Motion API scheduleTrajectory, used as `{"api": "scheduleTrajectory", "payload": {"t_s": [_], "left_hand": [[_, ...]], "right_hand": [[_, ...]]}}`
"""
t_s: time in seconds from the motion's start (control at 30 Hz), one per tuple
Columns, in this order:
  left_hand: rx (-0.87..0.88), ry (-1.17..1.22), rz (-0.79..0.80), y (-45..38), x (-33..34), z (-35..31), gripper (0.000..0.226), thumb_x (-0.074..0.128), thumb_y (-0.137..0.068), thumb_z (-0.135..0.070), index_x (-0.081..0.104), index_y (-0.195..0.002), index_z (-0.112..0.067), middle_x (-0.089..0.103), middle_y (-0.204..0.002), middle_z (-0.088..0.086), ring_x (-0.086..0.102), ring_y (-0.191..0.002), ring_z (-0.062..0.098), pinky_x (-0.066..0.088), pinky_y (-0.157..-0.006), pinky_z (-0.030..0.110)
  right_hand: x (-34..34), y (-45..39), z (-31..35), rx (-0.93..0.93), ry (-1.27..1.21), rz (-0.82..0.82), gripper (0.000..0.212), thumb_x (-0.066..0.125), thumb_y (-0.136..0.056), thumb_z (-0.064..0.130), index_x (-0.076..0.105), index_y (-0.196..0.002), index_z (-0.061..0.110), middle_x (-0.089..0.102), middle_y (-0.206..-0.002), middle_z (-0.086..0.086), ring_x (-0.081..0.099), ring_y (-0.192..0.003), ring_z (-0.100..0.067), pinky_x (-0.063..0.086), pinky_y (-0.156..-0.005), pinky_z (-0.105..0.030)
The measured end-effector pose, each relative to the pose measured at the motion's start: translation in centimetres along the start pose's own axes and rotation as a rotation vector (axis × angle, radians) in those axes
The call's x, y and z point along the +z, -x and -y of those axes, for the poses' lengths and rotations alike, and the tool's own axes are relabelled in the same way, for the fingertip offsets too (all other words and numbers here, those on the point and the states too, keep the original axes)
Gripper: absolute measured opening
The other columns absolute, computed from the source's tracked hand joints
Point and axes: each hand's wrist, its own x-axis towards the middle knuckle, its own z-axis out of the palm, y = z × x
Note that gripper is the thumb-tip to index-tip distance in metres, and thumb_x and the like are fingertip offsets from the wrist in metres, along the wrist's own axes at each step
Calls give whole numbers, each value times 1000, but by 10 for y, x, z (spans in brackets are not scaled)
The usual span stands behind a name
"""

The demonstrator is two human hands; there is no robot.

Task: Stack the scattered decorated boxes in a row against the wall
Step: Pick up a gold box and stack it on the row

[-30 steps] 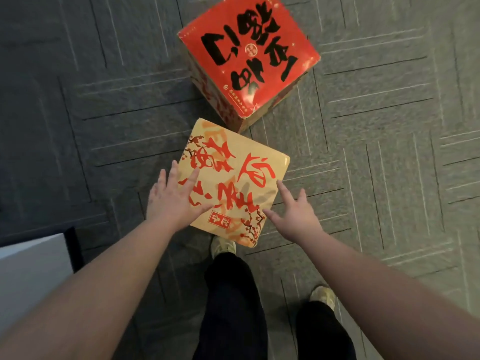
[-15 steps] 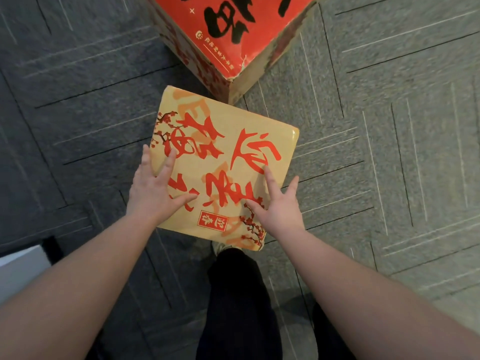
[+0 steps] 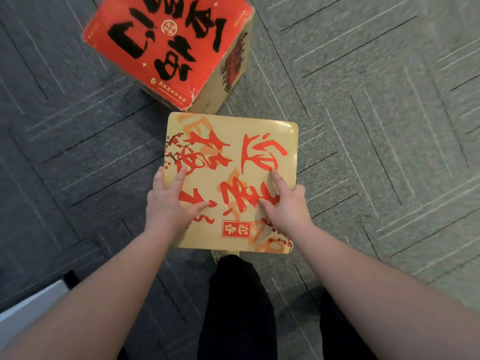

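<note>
A gold box (image 3: 233, 141) with red brush lettering and plum blossoms lies flat in front of me, above the grey carpet. My left hand (image 3: 168, 203) holds its left side, thumb and forefinger on the lid, the other fingers over the edge. My right hand (image 3: 283, 206) holds its right side the same way, with the outer fingers curled round the edge. A taller red box (image 3: 168, 42) with black lettering stands on the carpet just beyond, its near corner close to the gold box's far edge.
Grey patterned carpet tiles (image 3: 376, 126) cover the floor all round. My legs in dark trousers (image 3: 239, 307) and a shoe tip (image 3: 223, 254) are directly below the gold box. A white panel (image 3: 26, 305) juts in at the lower left.
Both hands came down from hovering at the gold box's near corners and took hold of its sides. The box has turned square to me, and the red box shows more fully.
</note>
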Motion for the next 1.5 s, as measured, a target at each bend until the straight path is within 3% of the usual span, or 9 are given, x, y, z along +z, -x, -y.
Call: {"api": "scheduleTrajectory", "payload": {"t_s": [0.13,0.33,0.57,0.7,0.9,1.23,1.5], "left_hand": [[87,20,-21,30,-28,-62,91,62,-72,-67,15,-147,-45,3,-156,-5,22,-138,28,32,-109,49],[254,-35,-51,103,-91,-190,89,60,-74,-68,14,-147,-46,4,-156,-7,17,-141,27,33,-109,51],[474,-150,-183,225,-153,-358,88,56,-76,-69,12,-148,-45,4,-157,0,13,-143,29,23,-112,50],[581,-174,-250,302,-166,-438,88,54,-75,-72,15,-148,-45,7,-157,0,18,-141,31,30,-109,52],[771,-184,-357,413,-175,-566,87,52,-73,-76,22,-147,-43,18,-154,2,26,-138,31,35,-107,52],[1025,-153,-345,568,-120,-725,82,59,-75,-68,30,-146,-37,23,-151,3,33,-133,29,39,-102,48],[1213,-230,-245,626,-69,-837,78,59,-77,-66,32,-145,-37,24,-152,4,30,-136,30,36,-106,49]], "right_hand": [[-68,31,-20,-6,-19,-97,71,58,-90,47,16,-148,47,28,-114,-6,47,-112,-29,43,-101,-41],[-202,103,-56,-16,-111,-237,67,55,-91,48,20,-148,44,23,-109,-1,45,-115,-27,40,-102,-38],[-362,198,-127,-76,-241,-422,66,55,-91,49,24,-148,42,26,-110,-2,48,-116,-30,42,-105,-41],[-440,262,-182,-118,-293,-527,64,55,-92,47,27,-148,38,26,-110,-3,49,-114,-30,40,-105,-38],[-555,356,-272,-141,-355,-713,60,53,-93,46,32,-148,33,32,-130,-12,48,-120,-32,36,-105,-37],[-650,477,-426,-32,-463,-922,58,53,-94,44,35,-147,30,34,-128,-9,50,-119,-29,38,-104,-36],[-687,511,-521,153,-551,-1024,57,55,-94,43,37,-146,29,37,-133,-11,51,-118,-30,38,-104,-35]]}}
